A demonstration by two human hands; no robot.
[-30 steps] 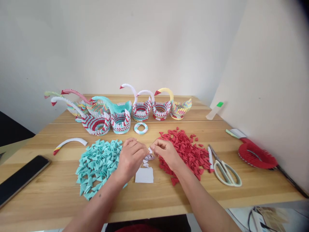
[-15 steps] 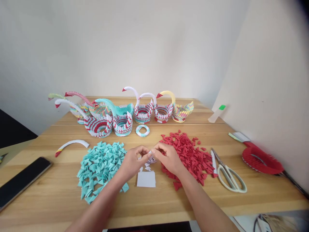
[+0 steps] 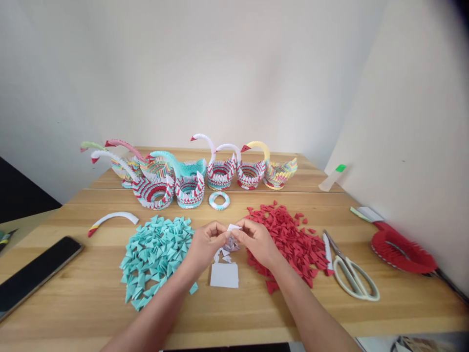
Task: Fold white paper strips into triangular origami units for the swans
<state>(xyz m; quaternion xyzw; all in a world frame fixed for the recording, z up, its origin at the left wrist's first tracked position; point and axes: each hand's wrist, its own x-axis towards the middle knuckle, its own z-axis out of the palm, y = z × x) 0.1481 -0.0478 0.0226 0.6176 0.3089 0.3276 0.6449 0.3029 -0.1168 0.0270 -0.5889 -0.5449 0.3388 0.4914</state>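
Between the fingertips of both hands is a small white piece of paper (image 3: 233,228), partly folded as far as I can see. My left hand (image 3: 209,242) pinches its left side and my right hand (image 3: 254,239) its right side. Under the hands lie several small folded white pieces (image 3: 226,255), partly hidden by the fingers. Nearer to me is a white stack of paper rectangles (image 3: 224,275). A heap of folded turquoise paper triangles (image 3: 157,252) spreads beside my left forearm. On the other side, a heap of red paper triangles (image 3: 289,239) lies partly behind my right hand.
Several folded-paper swans (image 3: 188,188) stand along the back, with a paper ring (image 3: 219,200) before them. A curved paper neck (image 3: 115,216) and a phone (image 3: 40,274) lie left. Scissors (image 3: 353,274), a red paper piece (image 3: 403,252) and a green-capped bottle (image 3: 332,178) are right.
The white paper between my fingers now shows more of its surface, raised above the fingertips. Both hands stay close together. The whole view has shifted slightly.
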